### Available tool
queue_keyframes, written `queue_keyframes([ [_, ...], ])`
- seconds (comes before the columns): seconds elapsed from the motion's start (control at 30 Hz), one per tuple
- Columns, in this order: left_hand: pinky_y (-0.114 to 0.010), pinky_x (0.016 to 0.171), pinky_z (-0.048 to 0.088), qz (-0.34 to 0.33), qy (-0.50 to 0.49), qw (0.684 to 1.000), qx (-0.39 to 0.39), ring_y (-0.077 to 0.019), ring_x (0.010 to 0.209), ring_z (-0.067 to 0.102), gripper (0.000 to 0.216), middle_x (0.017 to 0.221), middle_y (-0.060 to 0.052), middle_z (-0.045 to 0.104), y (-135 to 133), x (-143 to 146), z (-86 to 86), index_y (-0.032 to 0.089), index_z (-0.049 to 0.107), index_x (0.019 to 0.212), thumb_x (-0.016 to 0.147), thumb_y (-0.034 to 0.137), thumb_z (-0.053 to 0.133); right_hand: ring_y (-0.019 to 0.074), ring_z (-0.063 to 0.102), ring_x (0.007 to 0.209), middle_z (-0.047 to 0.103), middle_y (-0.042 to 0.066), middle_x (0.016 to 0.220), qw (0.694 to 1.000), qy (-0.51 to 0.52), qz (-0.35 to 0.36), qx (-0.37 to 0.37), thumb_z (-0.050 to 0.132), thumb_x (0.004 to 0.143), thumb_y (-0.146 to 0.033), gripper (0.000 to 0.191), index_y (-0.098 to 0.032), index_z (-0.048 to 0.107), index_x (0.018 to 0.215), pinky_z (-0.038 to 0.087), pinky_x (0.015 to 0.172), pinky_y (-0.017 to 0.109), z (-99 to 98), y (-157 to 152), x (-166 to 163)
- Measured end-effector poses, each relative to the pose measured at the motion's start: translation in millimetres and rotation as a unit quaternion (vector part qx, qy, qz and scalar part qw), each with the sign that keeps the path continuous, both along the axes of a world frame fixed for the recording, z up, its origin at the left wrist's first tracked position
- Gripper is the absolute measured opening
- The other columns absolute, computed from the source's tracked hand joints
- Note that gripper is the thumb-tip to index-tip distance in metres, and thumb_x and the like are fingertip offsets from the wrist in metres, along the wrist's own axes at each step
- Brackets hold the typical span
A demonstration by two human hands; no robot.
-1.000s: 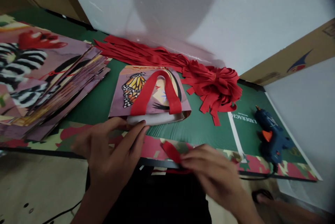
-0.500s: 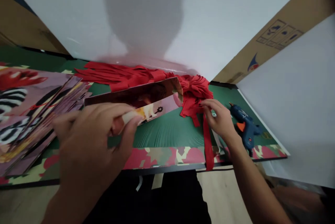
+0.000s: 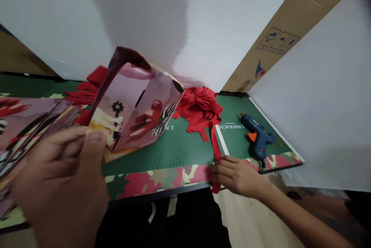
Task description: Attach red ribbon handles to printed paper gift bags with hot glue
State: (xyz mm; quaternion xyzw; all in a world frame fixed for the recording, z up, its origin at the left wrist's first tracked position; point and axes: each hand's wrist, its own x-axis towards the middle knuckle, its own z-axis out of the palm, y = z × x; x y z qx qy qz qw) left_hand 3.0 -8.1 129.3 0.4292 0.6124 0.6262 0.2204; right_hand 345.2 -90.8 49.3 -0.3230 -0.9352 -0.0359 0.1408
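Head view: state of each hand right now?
Left hand: closed on the paper bag, thumb on its front.
Right hand: fingers closed on one red strip.

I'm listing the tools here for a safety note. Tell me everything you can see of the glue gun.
The glue gun is dark blue plastic with an orange trigger. It lies on its side on the green mat near its right edge, nozzle pointing away toward the wall, handle toward the person. Nothing touches it; the right hand, on a red strip, is close but apart.
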Motion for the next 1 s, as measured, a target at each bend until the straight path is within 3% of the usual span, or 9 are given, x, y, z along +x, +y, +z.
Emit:
queue_keyframes([
  [0.1, -0.017, 0.053, 0.044, -0.02, -0.06, 0.997, -0.034, -0.0106, 0.059, 0.062, 0.032, 0.071, 0.003, 0.07, -11, -10, -28.8, 0.018, 0.075, 0.096, 0.08, 0.044, 0.082, 0.0201, 0.07, 0.09, 0.076, 0.008, 0.105, 0.996, 0.07, -0.037, -0.039, 0.047, 0.116, -0.016, 0.024, -0.019, 0.071, 0.115, 0.054, 0.083, 0.033, -1.0, 31, -4],
  [0.23, -0.015, 0.063, 0.054, -0.063, -0.093, 0.991, -0.074, -0.0097, 0.062, 0.066, 0.044, 0.074, 0.003, 0.073, -31, -29, -55.6, 0.02, 0.076, 0.104, 0.075, 0.051, 0.09, 0.0196, 0.07, 0.095, 0.072, 0.009, 0.109, 0.947, 0.22, -0.197, -0.128, 0.049, 0.116, -0.02, 0.02, -0.02, 0.069, 0.119, 0.055, 0.087, 0.031, 11.2, 62, -18],
  [0.33, -0.023, 0.083, 0.063, -0.139, -0.074, 0.984, -0.085, -0.0124, 0.073, 0.071, 0.047, 0.087, 0.001, 0.078, -47, -39, -59.8, 0.023, 0.074, 0.112, 0.078, 0.05, 0.091, 0.0252, 0.069, 0.103, 0.071, 0.012, 0.117, 0.951, 0.098, -0.24, -0.17, 0.053, 0.116, -0.028, 0.022, -0.019, 0.071, 0.125, 0.055, 0.093, 0.039, 23.5, 66, -34],
  [0.43, -0.024, 0.086, 0.064, -0.208, -0.069, 0.974, -0.059, -0.0154, 0.083, 0.075, 0.038, 0.095, -0.001, 0.078, -58, -39, -63.9, 0.024, 0.07, 0.104, 0.081, 0.046, 0.09, 0.0326, 0.067, 0.114, 0.069, 0.017, 0.125, 0.95, -0.022, -0.267, -0.159, 0.059, 0.113, -0.034, 0.03, -0.014, 0.071, 0.132, 0.053, 0.1, 0.046, 27.0, 62, -51],
  [0.57, -0.016, 0.091, 0.059, -0.193, -0.057, 0.979, 0.019, -0.0129, 0.095, 0.077, 0.035, 0.098, 0.0, 0.077, -65, -26, -76.0, 0.024, 0.067, 0.106, 0.08, 0.032, 0.089, 0.0329, 0.067, 0.11, 0.07, 0.018, 0.122, 0.93, 0.024, -0.326, -0.167, 0.064, 0.107, -0.022, 0.017, -0.013, 0.073, 0.119, 0.05, 0.102, 0.047, 18.7, 61, -69],
  [0.73, -0.017, 0.09, 0.061, -0.189, -0.088, 0.976, 0.06, -0.0135, 0.096, 0.077, 0.035, 0.095, -0.001, 0.073, -72, -2, -73.6, 0.021, 0.062, 0.101, 0.079, 0.031, 0.087, 0.0238, 0.067, 0.092, 0.069, 0.011, 0.104, 0.915, 0.15, -0.304, -0.218, 0.068, 0.09, -0.004, 0.013, -0.017, 0.065, 0.09, 0.051, 0.088, 0.037, 16.6, 73, -77],
  [0.83, -0.022, 0.087, 0.064, -0.191, -0.144, 0.969, 0.056, -0.0162, 0.095, 0.079, 0.043, 0.098, -0.003, 0.075, -79, 11, -66.2, 0.021, 0.058, 0.103, 0.077, 0.033, 0.089, 0.0188, 0.068, 0.086, 0.07, 0.005, 0.099, 0.914, 0.213, -0.254, -0.235, 0.064, 0.098, -0.016, 0.006, -0.02, 0.06, 0.098, 0.053, 0.081, 0.031, 29.3, 66, -91],
  [0.93, -0.028, 0.086, 0.067, -0.178, -0.2, 0.962, 0.051, -0.0203, 0.098, 0.08, 0.052, 0.108, -0.007, 0.077, -87, 20, -62.6, 0.021, 0.056, 0.112, 0.077, 0.037, 0.091, 0.0164, 0.071, 0.081, 0.073, 0.003, 0.099, 0.849, 0.396, -0.134, -0.322, 0.071, 0.1, -0.037, 0.022, -0.021, 0.062, 0.112, 0.055, 0.071, 0.027, 49.0, 44, -117],
  [1.0, -0.029, 0.087, 0.068, -0.167, -0.225, 0.959, 0.051, -0.0212, 0.1, 0.081, 0.055, 0.113, -0.009, 0.078, -92, 25, -62.1, 0.021, 0.054, 0.116, 0.078, 0.038, 0.091, 0.0167, 0.074, 0.084, 0.077, 0.003, 0.1, 0.797, 0.478, -0.067, -0.364, 0.08, 0.094, -0.038, 0.031, -0.02, 0.068, 0.116, 0.057, 0.074, 0.026, 62.7, 27, -135],
])
